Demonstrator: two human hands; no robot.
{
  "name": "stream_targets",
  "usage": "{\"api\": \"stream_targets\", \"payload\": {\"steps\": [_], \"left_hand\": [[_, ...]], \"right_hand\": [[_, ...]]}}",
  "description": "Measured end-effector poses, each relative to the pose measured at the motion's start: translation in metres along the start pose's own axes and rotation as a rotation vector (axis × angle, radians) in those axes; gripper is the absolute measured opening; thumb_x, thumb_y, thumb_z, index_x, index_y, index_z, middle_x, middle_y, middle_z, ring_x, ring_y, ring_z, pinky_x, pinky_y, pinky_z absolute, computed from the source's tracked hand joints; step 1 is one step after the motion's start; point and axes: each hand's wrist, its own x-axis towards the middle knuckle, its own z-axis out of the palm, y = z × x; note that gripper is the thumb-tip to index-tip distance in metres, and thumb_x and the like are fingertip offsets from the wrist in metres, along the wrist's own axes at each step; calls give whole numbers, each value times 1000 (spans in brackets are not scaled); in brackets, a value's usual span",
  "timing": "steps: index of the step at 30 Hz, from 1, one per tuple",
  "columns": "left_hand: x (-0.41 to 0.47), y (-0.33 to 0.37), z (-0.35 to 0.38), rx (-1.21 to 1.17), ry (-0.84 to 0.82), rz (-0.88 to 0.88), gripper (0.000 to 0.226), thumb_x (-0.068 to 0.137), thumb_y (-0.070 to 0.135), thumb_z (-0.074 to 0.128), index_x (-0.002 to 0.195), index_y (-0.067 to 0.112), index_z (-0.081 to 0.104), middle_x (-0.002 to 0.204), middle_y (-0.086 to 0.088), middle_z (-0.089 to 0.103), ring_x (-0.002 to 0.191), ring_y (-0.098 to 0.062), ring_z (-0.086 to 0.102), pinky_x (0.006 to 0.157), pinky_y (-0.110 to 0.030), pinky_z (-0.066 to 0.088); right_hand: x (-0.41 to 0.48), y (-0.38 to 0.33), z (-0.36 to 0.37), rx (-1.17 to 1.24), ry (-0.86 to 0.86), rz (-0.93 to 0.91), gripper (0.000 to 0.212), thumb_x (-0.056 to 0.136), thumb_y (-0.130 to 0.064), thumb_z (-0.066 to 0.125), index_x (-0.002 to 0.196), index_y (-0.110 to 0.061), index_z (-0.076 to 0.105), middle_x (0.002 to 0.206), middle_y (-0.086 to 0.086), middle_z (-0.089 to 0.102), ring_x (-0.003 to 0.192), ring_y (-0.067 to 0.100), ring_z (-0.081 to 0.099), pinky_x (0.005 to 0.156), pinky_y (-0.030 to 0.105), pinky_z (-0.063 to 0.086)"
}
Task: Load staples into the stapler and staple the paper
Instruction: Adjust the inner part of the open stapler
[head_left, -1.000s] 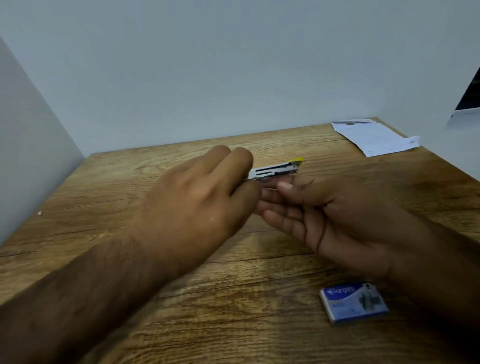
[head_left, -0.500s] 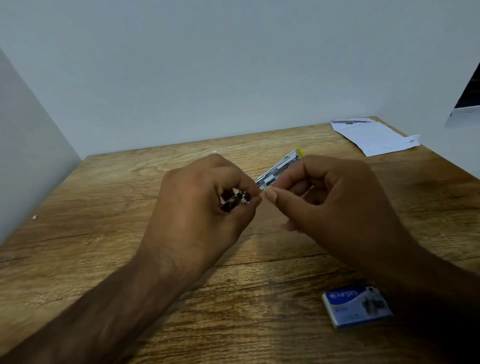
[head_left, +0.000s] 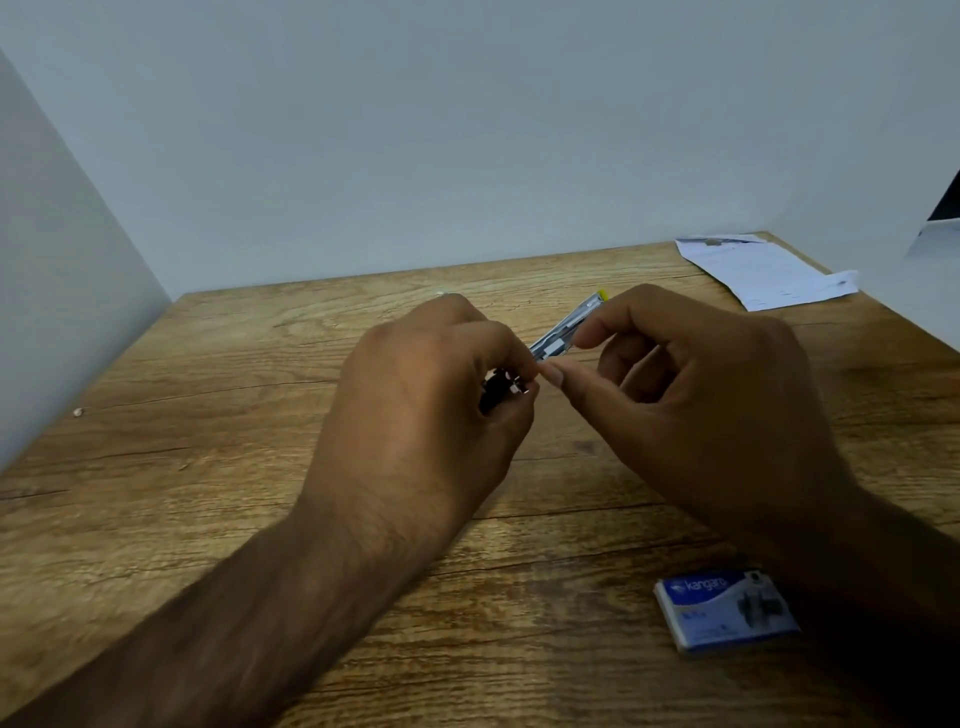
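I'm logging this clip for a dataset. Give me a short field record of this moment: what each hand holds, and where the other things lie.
left hand: grips the near end of the stapler
right hand: fingers pinched at the stapler's middle
stapler: held above the table, yellow tip pointing away
staple box: blue, flat on the table, near right
paper: far right corner, untouched
staples: too small to tell

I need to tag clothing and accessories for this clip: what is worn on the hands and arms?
Nothing shows: the left hand and right hand are bare, with no gloves, rings, watch or bands. Both forearms are uncovered to the frame's edge, no sleeves in view. Fingernails are short and unpainted.
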Motion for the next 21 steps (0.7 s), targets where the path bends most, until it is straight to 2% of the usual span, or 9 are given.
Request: {"api": "stream_targets", "payload": {"steps": [7, 13, 18, 21], "left_hand": [[0, 7, 4, 39, -52, -26, 12, 77, 18, 85, 84, 27, 80, 83, 6, 69, 68, -15, 64, 59, -33, 55], [-3, 9, 10, 77, -99, -1, 9, 81, 17, 79, 89, 20, 80, 89, 1, 70, 73, -24, 68, 60, -40, 58], [-4, 7, 13, 68, -135, -5, 9, 85, 19, 75, 93, 19, 79, 93, 0, 68, 75, -25, 67, 61, -41, 58], [-4, 4, 14, 88, -131, 13, 7, 82, 14, 76, 89, 15, 78, 91, -2, 68, 72, -25, 66, 58, -41, 57]], "right_hand": [[0, 0, 1, -14, -27, 38, 27, 81, -54, 69, 96, -33, 74, 66, -22, 66, 57, -5, 65, 56, 33, 60], [2, 0, 2, -34, -85, 137, 24, 79, -53, 64, 88, -34, 76, 65, -21, 68, 59, -4, 65, 59, 34, 60], [2, 2, 4, -69, -130, 177, 20, 78, -51, 66, 86, -35, 76, 63, -22, 68, 59, -6, 65, 62, 31, 60], [2, 5, 8, -46, -154, 182, 12, 80, -40, 73, 90, -35, 76, 67, -21, 70, 60, -3, 68, 64, 27, 61]]}}
